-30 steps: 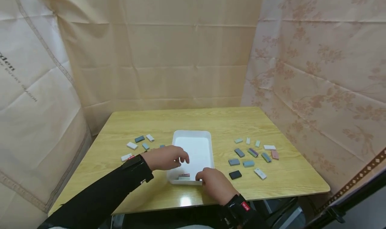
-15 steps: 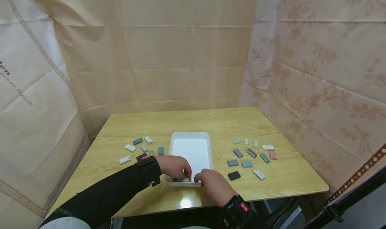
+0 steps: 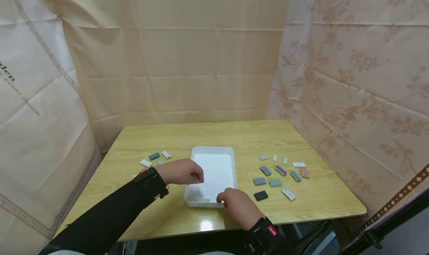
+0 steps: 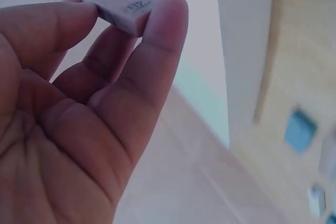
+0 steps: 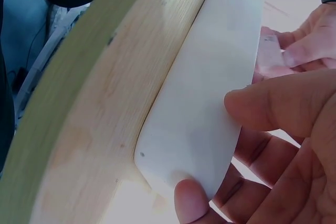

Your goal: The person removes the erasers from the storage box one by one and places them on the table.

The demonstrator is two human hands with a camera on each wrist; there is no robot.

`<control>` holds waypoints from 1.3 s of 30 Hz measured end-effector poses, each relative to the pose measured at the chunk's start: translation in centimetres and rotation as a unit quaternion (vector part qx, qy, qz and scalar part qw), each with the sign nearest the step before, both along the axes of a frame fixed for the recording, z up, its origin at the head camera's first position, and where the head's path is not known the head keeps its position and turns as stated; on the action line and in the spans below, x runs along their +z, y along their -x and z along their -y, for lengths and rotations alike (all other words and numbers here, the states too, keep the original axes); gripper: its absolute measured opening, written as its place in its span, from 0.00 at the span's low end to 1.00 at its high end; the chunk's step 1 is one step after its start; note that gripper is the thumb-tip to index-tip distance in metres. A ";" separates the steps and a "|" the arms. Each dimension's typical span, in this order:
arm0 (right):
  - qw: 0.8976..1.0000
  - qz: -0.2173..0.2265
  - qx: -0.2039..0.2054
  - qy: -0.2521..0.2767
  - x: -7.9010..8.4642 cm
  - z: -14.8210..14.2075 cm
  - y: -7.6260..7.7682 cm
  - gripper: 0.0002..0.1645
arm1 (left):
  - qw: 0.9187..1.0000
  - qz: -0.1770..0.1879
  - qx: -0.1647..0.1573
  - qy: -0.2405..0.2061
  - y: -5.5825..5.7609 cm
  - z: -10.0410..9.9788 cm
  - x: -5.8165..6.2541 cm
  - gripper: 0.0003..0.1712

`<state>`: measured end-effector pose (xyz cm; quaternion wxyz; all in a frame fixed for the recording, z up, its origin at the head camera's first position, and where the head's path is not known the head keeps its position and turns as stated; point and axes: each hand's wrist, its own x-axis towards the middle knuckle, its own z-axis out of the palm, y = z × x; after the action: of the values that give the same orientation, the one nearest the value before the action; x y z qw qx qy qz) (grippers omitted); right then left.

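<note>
My left hand (image 3: 182, 172) is over the left side of the white tray (image 3: 219, 149). Between its thumb and fingers it pinches a small pinkish eraser (image 4: 126, 4) with dark print and smudges on it. At the tray's near right corner, my right hand (image 3: 239, 206) grips the rim, its thumb on the outer wall in the right wrist view. A pale eraser (image 3: 203, 200) lies inside the tray along the near wall.
Right of the tray lie several erasers, among them a black one (image 3: 260, 195), a white one (image 3: 288, 194) and a pink one (image 3: 304, 173). More lie to the left, including a dark blue one (image 3: 154, 156); my left arm hides some. Cloth curtains (image 3: 181, 72) stand behind the table (image 3: 251, 134).
My left hand went down to the tray's near end, then rose up and left with the pinkish eraser. The right hand has kept its grip on the tray's corner.
</note>
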<state>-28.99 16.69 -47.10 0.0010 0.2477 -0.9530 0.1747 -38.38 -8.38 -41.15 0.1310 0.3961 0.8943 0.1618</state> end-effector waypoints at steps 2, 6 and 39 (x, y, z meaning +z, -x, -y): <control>1.000 0.004 -0.005 0.001 0.1 0.0 -0.1 0.15 | 1.000 -0.010 0.025 -0.001 0.2 1.1 0.8 0.10; 1.000 -0.010 -0.005 0.001 0.2 0.1 -0.2 0.15 | 0.997 -0.032 0.063 0.009 0.6 3.2 1.2 0.09; 1.000 -0.008 -0.012 0.005 0.2 0.1 -0.2 0.17 | 0.988 -0.098 0.098 0.072 2.0 4.0 -5.4 0.12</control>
<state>-28.80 16.58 -46.92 0.0119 0.2377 -0.9549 0.1776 -40.34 -12.37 -46.56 0.0545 0.3101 0.9466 0.0694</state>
